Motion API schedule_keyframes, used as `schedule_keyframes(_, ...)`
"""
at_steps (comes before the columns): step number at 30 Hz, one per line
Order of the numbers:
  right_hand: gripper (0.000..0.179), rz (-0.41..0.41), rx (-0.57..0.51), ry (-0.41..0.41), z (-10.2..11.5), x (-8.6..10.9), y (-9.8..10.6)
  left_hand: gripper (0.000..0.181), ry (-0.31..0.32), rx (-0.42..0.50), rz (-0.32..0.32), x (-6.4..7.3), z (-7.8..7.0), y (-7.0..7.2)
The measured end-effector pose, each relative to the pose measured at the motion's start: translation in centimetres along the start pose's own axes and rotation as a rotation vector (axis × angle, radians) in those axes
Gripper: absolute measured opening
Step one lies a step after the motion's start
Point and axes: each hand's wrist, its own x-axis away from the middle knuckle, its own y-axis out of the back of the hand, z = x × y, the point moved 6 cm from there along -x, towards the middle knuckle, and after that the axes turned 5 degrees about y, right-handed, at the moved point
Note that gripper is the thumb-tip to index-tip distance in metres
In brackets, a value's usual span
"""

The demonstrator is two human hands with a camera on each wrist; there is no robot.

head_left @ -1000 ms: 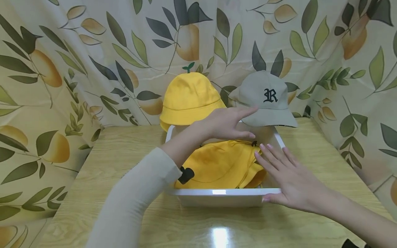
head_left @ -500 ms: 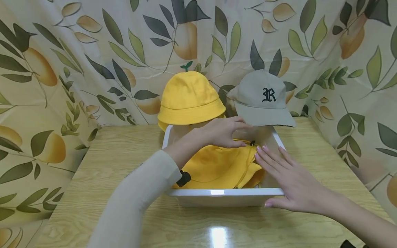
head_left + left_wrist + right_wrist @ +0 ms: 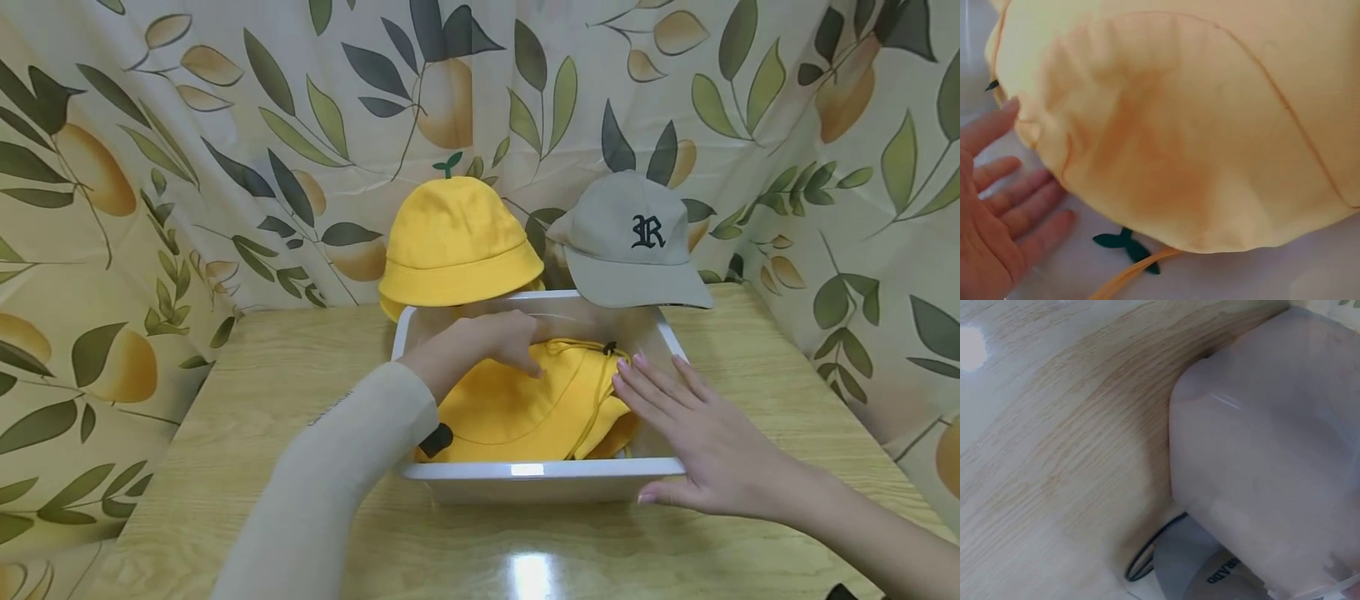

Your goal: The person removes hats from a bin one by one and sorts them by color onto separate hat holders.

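A folded yellow bucket hat (image 3: 517, 404) lies inside a white plastic bin (image 3: 527, 471). My left hand (image 3: 506, 340) reaches into the bin over the hat's far left side. In the left wrist view, the spread fingers of the left hand (image 3: 997, 231) are at the hat's edge, with the thumb tip close against the yellow cloth (image 3: 1210, 144). A green sprout ornament (image 3: 1125, 244) and a yellow cord (image 3: 1135, 272) show below that edge. My right hand (image 3: 708, 446) is spread flat at the bin's right side, its fingertips near the hat's right end.
Behind the bin stand another yellow bucket hat (image 3: 459, 242) with a green sprout and a grey cap (image 3: 633, 237) with a black letter. The right wrist view shows the bin's outer wall (image 3: 1260, 444) on the wooden table (image 3: 1066, 444). A leaf-patterned cloth (image 3: 300, 100) hangs behind.
My left hand has come down and to the left, from above the bin's far side to the hat inside, uncovering more of the hat. The right hand has hardly moved.
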Motion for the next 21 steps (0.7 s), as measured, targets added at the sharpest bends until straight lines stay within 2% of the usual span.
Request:
schedule_keyframes(4,0.099,0.0,0.005,-0.003,0.0,0.0,-0.1,0.063,0.03,-0.059,0.035,-0.2,0.4,-1.0)
schedule_keyframes(6,0.099,-0.003,0.007,-0.003,0.1,0.0,-0.1,0.059,0.022,-0.097,0.025,-0.3,0.5,-1.2)
schedule_keyframes(11,0.099,-0.019,0.009,0.006,0.2,-0.2,0.0,0.034,-0.017,-0.143,-0.009,-0.1,0.6,-1.2)
schedule_keyframes(15,0.098,-0.027,0.014,0.011,0.1,-0.2,0.0,0.016,-0.045,-0.136,-0.02,0.1,0.6,-1.0)
schedule_keyframes(21,0.098,-0.028,0.025,0.014,0.1,-0.2,-0.1,0.017,-0.054,-0.1,-0.031,1.2,0.6,0.3)
